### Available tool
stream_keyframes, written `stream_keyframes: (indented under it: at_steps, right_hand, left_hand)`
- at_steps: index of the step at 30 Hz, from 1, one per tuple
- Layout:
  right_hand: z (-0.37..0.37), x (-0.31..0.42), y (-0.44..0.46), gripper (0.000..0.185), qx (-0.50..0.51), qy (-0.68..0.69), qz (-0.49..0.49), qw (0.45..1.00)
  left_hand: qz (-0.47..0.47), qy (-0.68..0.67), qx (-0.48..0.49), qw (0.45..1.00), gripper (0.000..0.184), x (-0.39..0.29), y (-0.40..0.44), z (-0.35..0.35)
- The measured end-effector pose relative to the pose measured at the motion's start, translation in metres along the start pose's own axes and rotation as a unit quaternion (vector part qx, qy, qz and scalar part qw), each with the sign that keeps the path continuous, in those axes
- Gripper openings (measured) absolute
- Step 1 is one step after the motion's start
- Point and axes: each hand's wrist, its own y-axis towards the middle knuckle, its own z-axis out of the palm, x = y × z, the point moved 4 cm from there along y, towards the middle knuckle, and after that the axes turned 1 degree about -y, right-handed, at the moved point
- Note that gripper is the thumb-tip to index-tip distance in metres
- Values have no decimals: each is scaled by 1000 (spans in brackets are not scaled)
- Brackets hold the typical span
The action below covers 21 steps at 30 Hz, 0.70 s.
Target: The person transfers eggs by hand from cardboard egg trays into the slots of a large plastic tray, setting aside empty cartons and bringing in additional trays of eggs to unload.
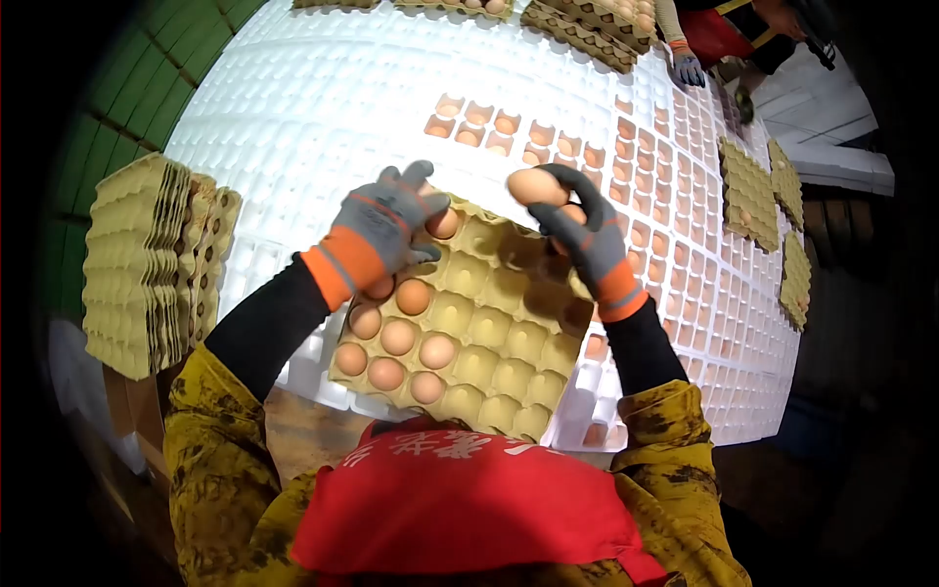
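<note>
A grey-brown pulp egg tray (pixel 504 377) lies in front of me, its left cups filled with several brown eggs (pixel 398 337) and its right cups bare. My left hand (pixel 383 220), in a grey and orange glove, hovers over the tray's upper left with its fingers spread. Close by its fingertips sits another egg (pixel 443 224), and one more is partly hidden under the palm. Above the tray's upper right corner, my right hand (pixel 585 230) is closed around eggs. One held egg (pixel 534 186) sticks out at the fingertips; another shows partly between the fingers.
White plastic egg trays (pixel 323 108) cover the lit table, with eggs in many cups on the right. Stacked pulp trays (pixel 142 264) stand at the left. More pulp trays (pixel 748 196) lie at the right edge. Another person's gloved hand (pixel 689 67) is at the top right.
</note>
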Motion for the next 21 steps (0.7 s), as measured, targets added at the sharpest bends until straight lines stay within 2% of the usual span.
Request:
stream_keyframes:
  at_steps: [1, 2, 5, 6, 7, 9, 10, 11, 13, 16, 17, 19, 21]
  right_hand:
    - [-14, 8, -1, 51, -6, 22, 62, 998]
    - [-28, 3, 0, 52, -32, -7, 38, 999]
    - [-71, -10, -2, 51, -73, 4, 81, 994]
    - [-85, -17, -1, 50, -82, -33, 66, 994]
    - [-98, -31, 3, 49, -91, -59, 55, 993]
    - [-110, -55, 12, 48, -78, -145, 55, 985]
    - [-107, -66, 27, 47, -48, -234, -45, 970]
    - [-106, -82, 36, 47, -39, -309, -34, 950]
    - [-89, -98, 61, 49, 2, -368, -7, 930]
    - [-64, -112, 88, 57, 33, -535, 13, 844]
    - [-59, -119, 93, 57, 63, -576, 34, 815]
    - [-60, -132, 93, 51, 38, -499, 26, 865]
    - [-74, -147, 86, 43, -21, -379, 1, 925]
  left_hand:
    - [-10, 49, 75, 996, 46, -8, 10, 1]
    - [4, 101, 76, 992, 40, 0, 25, 26]
    - [35, 26, 105, 994, 43, -7, 32, 3]
    - [65, -49, 5, 997, 44, 0, 29, -5]
    - [17, -194, 50, 980, 44, 7, 40, -21]
    - [34, -298, -52, 953, 43, 19, 68, -28]
    - [40, -272, -57, 960, 41, 18, 87, -25]
    - [37, -271, -37, 961, 40, 19, 107, -10]
    - [72, -179, 2, 981, 39, 23, 146, 44]
    - [67, -6, 107, 992, 48, 22, 184, 102]
    - [65, -11, 114, 991, 50, 28, 188, 115]
    - [61, -21, 130, 989, 52, 34, 189, 119]
    - [144, -60, 187, 970, 47, 52, 185, 116]
